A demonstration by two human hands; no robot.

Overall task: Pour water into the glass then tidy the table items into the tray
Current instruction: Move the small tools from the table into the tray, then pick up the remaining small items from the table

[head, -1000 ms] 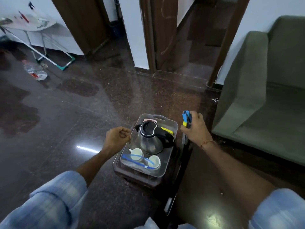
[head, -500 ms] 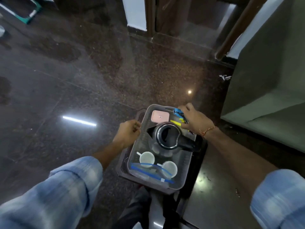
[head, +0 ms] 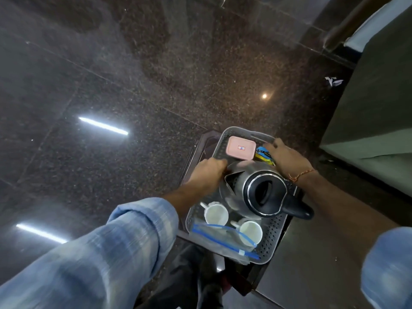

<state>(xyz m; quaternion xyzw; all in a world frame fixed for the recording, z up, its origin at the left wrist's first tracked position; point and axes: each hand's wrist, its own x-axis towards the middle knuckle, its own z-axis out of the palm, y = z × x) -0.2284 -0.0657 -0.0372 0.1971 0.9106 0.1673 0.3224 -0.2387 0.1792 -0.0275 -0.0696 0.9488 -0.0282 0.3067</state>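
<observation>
A grey tray (head: 270, 253) with little holes sits on a dark table (head: 312, 264). A shiny kettle (head: 256, 192) with a black lid stands in the middle of the tray. Two white cups (head: 216, 214) sit just beside it on the near side, and a clear bag with a blue zip (head: 223, 238) lies partly over them. A pink box (head: 241, 149) lies at the far end. It has a small label, too tiny to read. The left hand (head: 206, 172) grips the tray's left rim with curled fingers. The right hand (head: 287, 158) rests at the far right corner, over a blue and yellow thing (head: 264, 155). I cannot tell if its fingers hold it
</observation>
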